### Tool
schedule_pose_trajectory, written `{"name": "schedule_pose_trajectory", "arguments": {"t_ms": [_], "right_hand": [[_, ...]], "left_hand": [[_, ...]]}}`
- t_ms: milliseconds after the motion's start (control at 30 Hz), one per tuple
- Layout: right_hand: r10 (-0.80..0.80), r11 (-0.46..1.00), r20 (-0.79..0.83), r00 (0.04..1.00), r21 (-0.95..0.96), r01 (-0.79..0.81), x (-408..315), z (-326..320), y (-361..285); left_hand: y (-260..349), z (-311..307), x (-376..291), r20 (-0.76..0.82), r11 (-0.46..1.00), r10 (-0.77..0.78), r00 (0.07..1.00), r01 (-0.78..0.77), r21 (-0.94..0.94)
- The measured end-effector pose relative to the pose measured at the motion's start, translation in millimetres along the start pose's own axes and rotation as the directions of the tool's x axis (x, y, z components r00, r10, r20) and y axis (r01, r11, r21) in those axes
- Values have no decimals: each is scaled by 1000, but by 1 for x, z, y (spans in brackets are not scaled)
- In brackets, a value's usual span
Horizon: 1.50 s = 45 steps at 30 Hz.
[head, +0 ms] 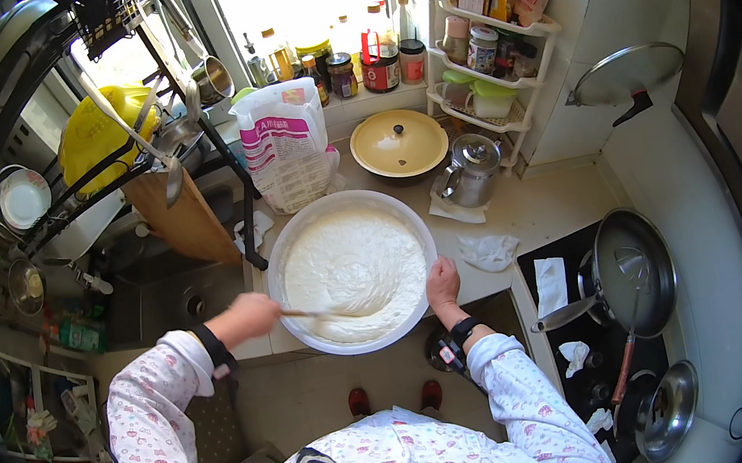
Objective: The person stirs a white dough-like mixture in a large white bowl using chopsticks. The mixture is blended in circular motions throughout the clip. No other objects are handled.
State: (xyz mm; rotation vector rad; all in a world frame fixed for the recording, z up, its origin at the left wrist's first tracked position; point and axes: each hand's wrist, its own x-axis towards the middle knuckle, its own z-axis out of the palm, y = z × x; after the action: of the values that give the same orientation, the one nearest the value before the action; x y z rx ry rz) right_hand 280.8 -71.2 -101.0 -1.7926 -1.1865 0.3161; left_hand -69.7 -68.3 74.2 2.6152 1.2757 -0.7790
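A large white plastic basin stands at the counter's front edge, its near rim reaching past that edge. Inside it lies a wet, sticky white dough or thick batter with swirl marks on its surface. My left hand is closed around the handle of a thin wooden stick or spoon, whose far end is sunk in the mixture and hidden. On the other side, my right hand grips the basin's right rim. Each wrist wears a black band.
Behind the basin stand a flour bag, a yellow-lidded pan and a metal kettle. A sink and dish rack are left. At right, a frying pan rests on the black stove. A crumpled cloth lies nearby.
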Motion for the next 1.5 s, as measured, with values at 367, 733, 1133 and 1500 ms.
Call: {"name": "schedule_pose_trajectory", "arguments": {"t_ms": [367,733,1133,1500], "right_hand": [[-27,999,16,999,-20,28,1,2,4],[-44,999,-23,999,4,44,0,4,6],[-11,1000,12,1000,5,11,0,6,9],[-249,963,-367,896,-196,187,-6,-29,-55]], "left_hand": [[52,-2,37,-95,991,47,994,-58,-120],[46,-6,96,-452,995,-87,888,51,-90],[19,-2,75,-503,970,-232,832,237,-56],[61,4,-3,-126,903,-353,927,302,-307]]}}
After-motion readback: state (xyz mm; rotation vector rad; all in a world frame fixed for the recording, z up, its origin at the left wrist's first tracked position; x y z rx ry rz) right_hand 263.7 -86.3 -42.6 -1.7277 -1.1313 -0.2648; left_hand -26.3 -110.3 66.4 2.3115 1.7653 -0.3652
